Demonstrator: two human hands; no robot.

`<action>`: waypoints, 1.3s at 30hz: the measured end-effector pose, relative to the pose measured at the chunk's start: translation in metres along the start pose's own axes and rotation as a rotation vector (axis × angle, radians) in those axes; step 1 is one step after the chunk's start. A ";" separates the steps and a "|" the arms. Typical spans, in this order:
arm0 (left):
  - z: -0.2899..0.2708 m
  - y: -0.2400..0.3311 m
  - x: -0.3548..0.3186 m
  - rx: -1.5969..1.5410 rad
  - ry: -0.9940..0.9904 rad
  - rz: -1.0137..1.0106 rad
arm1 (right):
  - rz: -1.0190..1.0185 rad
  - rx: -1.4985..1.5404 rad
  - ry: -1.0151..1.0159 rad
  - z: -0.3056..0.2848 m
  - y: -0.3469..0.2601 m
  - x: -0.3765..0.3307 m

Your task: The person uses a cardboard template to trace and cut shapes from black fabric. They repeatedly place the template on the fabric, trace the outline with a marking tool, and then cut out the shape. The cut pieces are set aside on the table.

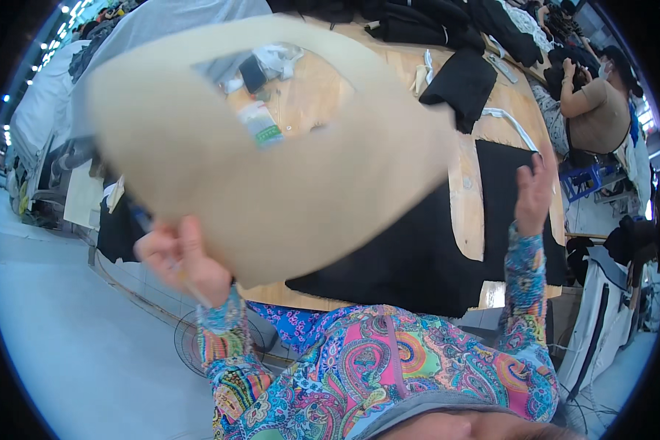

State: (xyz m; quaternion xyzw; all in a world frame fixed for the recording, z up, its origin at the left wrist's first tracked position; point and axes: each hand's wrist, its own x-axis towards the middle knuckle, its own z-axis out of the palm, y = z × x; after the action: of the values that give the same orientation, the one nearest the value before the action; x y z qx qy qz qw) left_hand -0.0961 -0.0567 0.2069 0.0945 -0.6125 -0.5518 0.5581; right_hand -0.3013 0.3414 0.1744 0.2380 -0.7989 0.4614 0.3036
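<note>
My left hand (183, 257) is closed on the lower left edge of a large beige pattern template (286, 198), with the thumb on top. A thin pen-like stick (195, 290) also shows in that hand; its kind is blurred. Tilted above the table, the template has a wide cut-out opening and is smeared by motion. My right hand (534, 196) is raised with fingers apart, holding nothing, over a black fabric piece (510, 220). Another black cut piece (411, 257) lies partly hidden under the template.
The wooden table (468, 183) bears a dark folded cloth (462, 84), a white strip (512, 125) and a green-and-white packet (260, 125). Dark fabric heaps (425, 29) lie at the back. A person (601, 110) sits at right beside a blue stool (583, 181). A fan (191, 341) stands below left.
</note>
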 end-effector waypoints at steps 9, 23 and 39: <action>0.031 -0.105 -0.132 -0.236 -0.381 -0.628 | -0.138 -0.260 -0.027 0.008 0.016 0.046; 0.023 -0.144 -0.171 0.219 -0.559 -0.622 | -0.212 -0.222 -0.855 0.262 0.065 -0.041; 0.018 -0.150 -0.164 0.244 -0.546 -0.655 | -0.147 -0.327 -1.121 0.299 0.047 -0.046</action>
State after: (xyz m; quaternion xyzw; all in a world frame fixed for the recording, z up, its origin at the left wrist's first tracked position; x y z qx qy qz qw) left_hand -0.1260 0.0179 -0.0013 0.1997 -0.7359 -0.6278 0.1561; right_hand -0.3795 0.1044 -0.0027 0.4505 -0.8797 0.1138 -0.1011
